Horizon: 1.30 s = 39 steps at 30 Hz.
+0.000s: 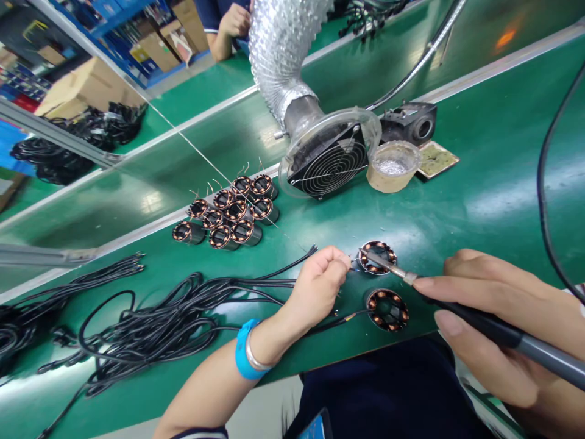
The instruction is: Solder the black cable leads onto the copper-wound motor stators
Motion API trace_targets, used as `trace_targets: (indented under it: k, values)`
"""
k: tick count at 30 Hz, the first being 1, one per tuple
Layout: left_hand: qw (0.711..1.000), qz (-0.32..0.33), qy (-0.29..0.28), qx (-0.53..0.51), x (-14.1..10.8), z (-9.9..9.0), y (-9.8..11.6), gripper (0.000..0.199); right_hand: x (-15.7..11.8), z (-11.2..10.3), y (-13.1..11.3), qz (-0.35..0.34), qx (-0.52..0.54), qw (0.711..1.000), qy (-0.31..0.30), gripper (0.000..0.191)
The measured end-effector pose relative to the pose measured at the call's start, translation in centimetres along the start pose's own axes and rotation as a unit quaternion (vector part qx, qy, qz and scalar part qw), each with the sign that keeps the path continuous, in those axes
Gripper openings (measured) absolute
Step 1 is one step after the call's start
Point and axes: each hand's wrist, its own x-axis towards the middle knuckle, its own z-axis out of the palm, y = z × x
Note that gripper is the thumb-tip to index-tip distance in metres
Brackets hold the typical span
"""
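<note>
Iron [484, 323]: likely light, stiff; right grip [525, 292] closed around handle [507, 335], clear of tip [384, 263]. Coil [375, 268], on worktop [493, 201] at tip: probably dense, windings [387, 249] fragile; hold by outside. Wire [353, 262]: thin, likely bendy; left grip [322, 280] pinched on it.

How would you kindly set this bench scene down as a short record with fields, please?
Left hand: pinching thin wires beside a copper-wound stator
Right hand: gripping a soldering iron
Iron tip: at that stator's rim; contact unclear
Nearer the person: second stator, black cable leading to it
Bench, picture left: black cables
Farther back: cluster of stators
Extraction: foil duct above a fan grille
Right of grille: round tub, shiny contents
Background: another person's hand
</note>
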Motion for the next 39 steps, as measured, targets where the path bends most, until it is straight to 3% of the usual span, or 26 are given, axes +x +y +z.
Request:
trace_targets:
  k: [5,10,12,15,20,25,29,34,39]
  values:
    - [1.000,0.000,-0.001,-0.007,-0.1,0.0,0.1,0.022,0.0,0.1,0.2,-0.008,-0.009,1.000,0.007,0.031]
    - [1.000,-0.007,-0.006,-0.013,-0.1,0.1,0.4,0.026,0.2,1.4,1.3,-0.062,0.025,0.992,0.107,0.040]
    - [0.999,-0.009,-0.025,-0.018,-0.2,0.1,0.5,0.029,0.5,2.2,1.7,-0.048,0.028,0.990,0.132,0.050]
    - [0.998,-0.002,-0.068,0.001,-0.4,-0.2,0.4,0.035,1.2,3.4,2.2,-0.028,0.006,0.994,0.104,0.051]
    - [0.991,0.055,-0.097,0.074,-0.9,-1.0,-0.3,0.041,2.6,5.0,3.1,-0.088,0.022,0.996,-0.003,0.025]
    - [0.967,0.097,-0.108,0.208,-1.5,-1.4,0.7,0.036,2.6,5.2,3.7,-0.116,0.032,0.993,-0.006,0.025]
    - [0.938,0.150,-0.079,0.303,-1.6,-1.4,1.8,0.028,2.1,4.8,3.7,-0.094,0.019,0.995,-0.010,0.029]
    - [0.963,0.097,-0.106,0.227,-1.2,-1.6,1.3,0.032,1.4,4.8,3.6,-0.111,0.012,0.992,-0.054,0.032]
    - [0.981,0.024,-0.164,0.098,-0.6,-1.8,0.3,0.038,1.7,5.1,3.4,-0.101,0.030,0.994,-0.033,0.032]
